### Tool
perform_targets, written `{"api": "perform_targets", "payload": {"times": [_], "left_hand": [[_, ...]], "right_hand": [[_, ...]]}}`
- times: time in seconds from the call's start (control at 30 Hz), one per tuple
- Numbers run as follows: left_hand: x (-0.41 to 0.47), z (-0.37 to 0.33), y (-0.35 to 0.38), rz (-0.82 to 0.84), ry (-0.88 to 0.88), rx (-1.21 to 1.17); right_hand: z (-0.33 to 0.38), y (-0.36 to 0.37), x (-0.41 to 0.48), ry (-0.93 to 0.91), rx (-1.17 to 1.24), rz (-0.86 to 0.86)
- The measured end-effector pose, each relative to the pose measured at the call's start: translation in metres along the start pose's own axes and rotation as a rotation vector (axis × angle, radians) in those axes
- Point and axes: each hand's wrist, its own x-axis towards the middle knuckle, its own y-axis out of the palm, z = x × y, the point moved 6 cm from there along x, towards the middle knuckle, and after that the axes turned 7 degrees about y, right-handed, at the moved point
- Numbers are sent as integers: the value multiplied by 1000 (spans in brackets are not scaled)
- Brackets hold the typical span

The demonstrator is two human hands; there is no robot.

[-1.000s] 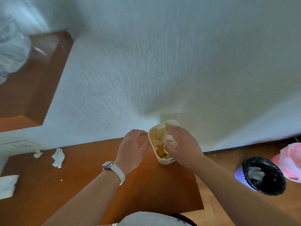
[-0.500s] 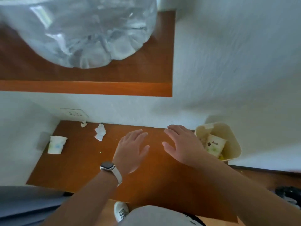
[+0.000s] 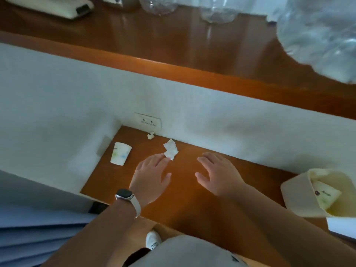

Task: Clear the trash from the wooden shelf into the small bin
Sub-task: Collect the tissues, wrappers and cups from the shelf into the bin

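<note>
Trash litters the orange-brown wooden shelf [image 3: 192, 201]: the left hand [image 3: 152, 177], fingers relaxed and empty, reaches the edge of the crumpled white tissue [image 3: 170, 152]; the right hand [image 3: 218, 175] hovers equally slack. Pinching the whole wad should carry it cleanly to the small cream plastic bin [image 3: 296, 197] at right.

Lower wooden shelf [image 3: 192, 207] seen from above. Left grip [image 3: 149, 176] flat, fingers straight, tips at edge of crumpled tissue [image 3: 170, 151]; watch [image 3: 125, 195] on wrist. Right grip [image 3: 217, 175] spread, empty, beside left. Paper cup [image 3: 120, 153] lying on side near left wall. Small scrap [image 3: 150, 135] below wall socket [image 3: 148, 122]. Cream small bin [image 3: 294, 197] at shelf's right end, printed cup [image 3: 325, 195] inside.
</note>
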Motion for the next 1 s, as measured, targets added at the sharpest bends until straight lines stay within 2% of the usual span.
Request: {"api": "perform_targets", "payload": {"times": [0.27, 0.5, 0.8, 1.0], "left_hand": [[-29, 115, -4, 27, -74, 14], [-31, 166, -2, 61, -24, 74], [1, 215, 28, 70, -202, 68], [12, 224, 41, -8, -409, -96]], "right_hand": [[80, 27, 45, 18, -42, 16], [100, 50, 72, 19, -62, 44], [85, 80, 130, -32, -73, 65], [78, 95, 172, -54, -29, 133]]}}
